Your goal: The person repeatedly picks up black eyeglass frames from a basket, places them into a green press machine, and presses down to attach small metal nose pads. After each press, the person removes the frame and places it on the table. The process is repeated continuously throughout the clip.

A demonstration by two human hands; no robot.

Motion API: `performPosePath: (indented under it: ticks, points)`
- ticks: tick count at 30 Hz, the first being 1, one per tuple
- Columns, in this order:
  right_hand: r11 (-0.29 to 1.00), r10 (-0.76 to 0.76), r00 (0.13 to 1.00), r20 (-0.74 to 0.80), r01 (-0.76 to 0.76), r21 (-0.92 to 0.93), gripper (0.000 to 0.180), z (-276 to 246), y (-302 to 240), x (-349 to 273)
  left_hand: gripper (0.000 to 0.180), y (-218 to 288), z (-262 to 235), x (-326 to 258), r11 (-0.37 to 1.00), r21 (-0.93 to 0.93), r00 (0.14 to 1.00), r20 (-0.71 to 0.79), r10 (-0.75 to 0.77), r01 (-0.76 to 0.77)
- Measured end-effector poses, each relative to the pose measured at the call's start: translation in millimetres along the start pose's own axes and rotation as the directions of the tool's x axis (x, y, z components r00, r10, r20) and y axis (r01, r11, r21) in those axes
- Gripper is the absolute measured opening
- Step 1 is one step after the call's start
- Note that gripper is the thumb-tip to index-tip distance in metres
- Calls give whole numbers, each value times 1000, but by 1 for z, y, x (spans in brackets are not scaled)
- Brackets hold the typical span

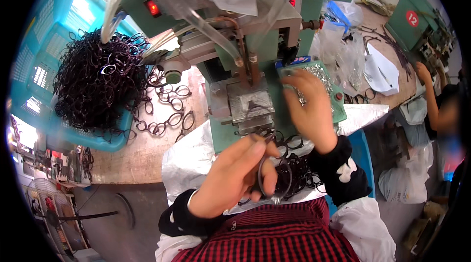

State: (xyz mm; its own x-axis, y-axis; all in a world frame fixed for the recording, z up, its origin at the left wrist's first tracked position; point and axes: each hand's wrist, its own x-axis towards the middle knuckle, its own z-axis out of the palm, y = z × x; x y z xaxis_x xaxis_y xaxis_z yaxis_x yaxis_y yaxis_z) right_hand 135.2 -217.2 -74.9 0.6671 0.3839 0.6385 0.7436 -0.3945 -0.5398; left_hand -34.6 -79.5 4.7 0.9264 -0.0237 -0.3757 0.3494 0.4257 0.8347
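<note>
My left hand [238, 171], low in front of the machine, pinches a dark eyeglass frame [290, 179] whose round rim hangs below the fingers. My right hand [314, 107] is over the left part of a green tray [339, 111] filled with small shiny metal pieces [321, 73]. Its thumb and index fingertips come close together, slightly blurred; anything between them is too small to make out. Just left of that hand, the machine's metal block [250, 102] sits beneath two copper-coloured rods [252, 73]. More dark frames [294, 164] lie in a pile beyond and beside my left hand.
At the left, a turquoise basket [37, 73] holds a heap of dark frames [98, 85]; several more [169, 115] lie on the table [127, 166]. Plastic bags [338, 49] and white paper [381, 73] are at the right. A fan [49, 208] stands lower left; another person's arm [429, 88] shows far right.
</note>
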Motion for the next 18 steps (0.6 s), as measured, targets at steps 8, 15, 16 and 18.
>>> performPosePath:
  ticks: [8, 15, 16, 18]
  points:
    - [951, 50, 996, -73, -70, -302, 15, -4, 88, -32, 38, -15, -20, 31, 1000, -8, 1000, 7, -28, 28]
    - [867, -21, 999, 47, 41, -496, 18, 42, 68, 8, 33, -22, -34, 28, 999, 38, 999, 38, -7, 6]
    - [858, -1, 998, 57, 30, -514, 18, 42, 70, 5, 30, -27, -38, 19, 994, 111, 999, 34, 13, -16]
    - [848, 17, 998, 58, 17, -530, 16, 30, 75, -7, 18, -38, -50, -9, 966, 251, 998, 24, 65, -69]
